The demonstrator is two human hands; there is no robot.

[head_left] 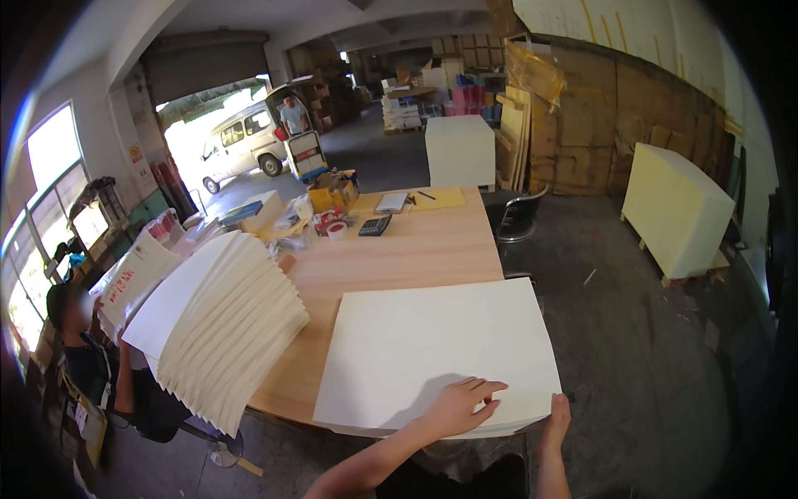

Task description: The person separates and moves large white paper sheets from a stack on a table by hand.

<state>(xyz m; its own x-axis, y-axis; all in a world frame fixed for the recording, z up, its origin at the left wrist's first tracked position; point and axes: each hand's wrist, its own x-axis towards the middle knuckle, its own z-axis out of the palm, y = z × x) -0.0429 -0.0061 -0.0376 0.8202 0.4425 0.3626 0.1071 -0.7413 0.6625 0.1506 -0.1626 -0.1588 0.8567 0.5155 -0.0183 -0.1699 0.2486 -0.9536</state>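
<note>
Paper stack (432, 349), cream sheets, lies flat at the near end of the wooden counter (416, 249), its near edge overhanging slightly; 2 hands on it.

Left hand (464, 406) rests palm down on the top sheet near the front edge, fingers spread flat, gripping nothing. Right hand (557, 417) sits at the near right corner of the stack, thumb on top, fingers below the edge and hidden; pinch on the corner sheets looks likely, cannot tell for sure. 1 second pile, fanned sheets (220, 320), leans at the counter's left edge, well apart from the flat stack. Far end of counter: 1 black calculator (374, 225), 1 tape roll (337, 230), 1 clipboard (391, 201). 1 seated person (83, 349) at left. 1 white van (241, 141) in the doorway.
</note>
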